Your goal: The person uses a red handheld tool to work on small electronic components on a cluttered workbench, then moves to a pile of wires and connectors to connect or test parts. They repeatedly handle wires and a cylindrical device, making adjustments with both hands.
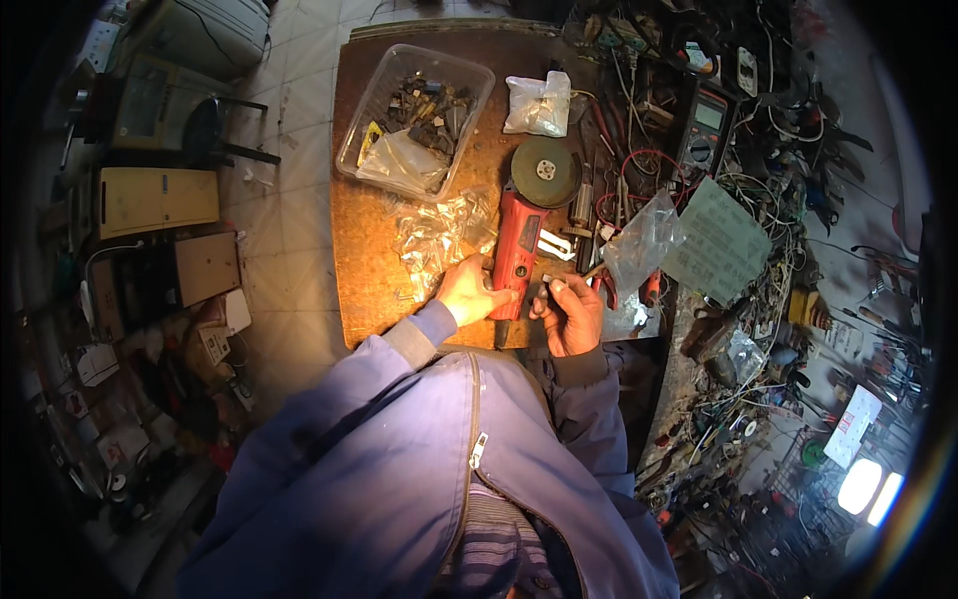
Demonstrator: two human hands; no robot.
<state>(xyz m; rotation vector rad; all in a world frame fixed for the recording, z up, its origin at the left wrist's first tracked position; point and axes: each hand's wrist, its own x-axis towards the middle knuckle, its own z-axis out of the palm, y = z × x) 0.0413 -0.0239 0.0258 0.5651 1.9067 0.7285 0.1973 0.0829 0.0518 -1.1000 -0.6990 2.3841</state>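
A red angle grinder (514, 250) lies on the brown workbench (364, 265), its round disc (546, 171) pointing away from me. My left hand (466, 291) is closed against the lower left side of the grinder, its thumb lying over the red body. To the right of the grinder, my right hand (572, 313) is closed, thumb and forefinger pinching a small dark piece (547, 285) too small to name exactly. Crumpled clear plastic (444, 240) lies just beyond my left hand.
A clear plastic tub (464, 160) of small metal parts stands at the far left of the bench. Near it sits a small clear bag (539, 105). Along the right lie a multimeter (707, 125), a greenish sheet (717, 243), pliers, wires and cluttered tools.
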